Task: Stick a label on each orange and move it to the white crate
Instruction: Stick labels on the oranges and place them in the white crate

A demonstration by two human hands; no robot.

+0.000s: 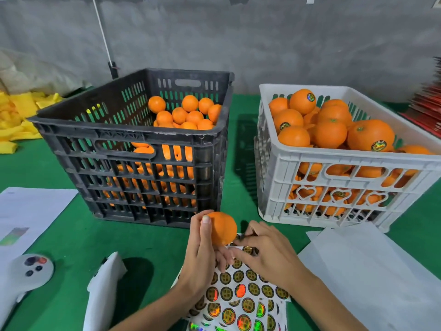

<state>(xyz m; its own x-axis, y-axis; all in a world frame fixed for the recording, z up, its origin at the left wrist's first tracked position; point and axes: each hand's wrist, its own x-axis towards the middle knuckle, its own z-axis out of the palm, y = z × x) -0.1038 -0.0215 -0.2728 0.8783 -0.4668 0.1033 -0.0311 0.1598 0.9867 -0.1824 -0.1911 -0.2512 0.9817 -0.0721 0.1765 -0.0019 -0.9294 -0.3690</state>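
Behind green table (59,235), grey wall (262,39)

Even bright overhead light, soft crate shadows, glinting stickers, wide-angle bowing at edges

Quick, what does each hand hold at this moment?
Left hand: holds an orange above the sticker sheet.
Right hand: fingers pinch a label beside the orange.
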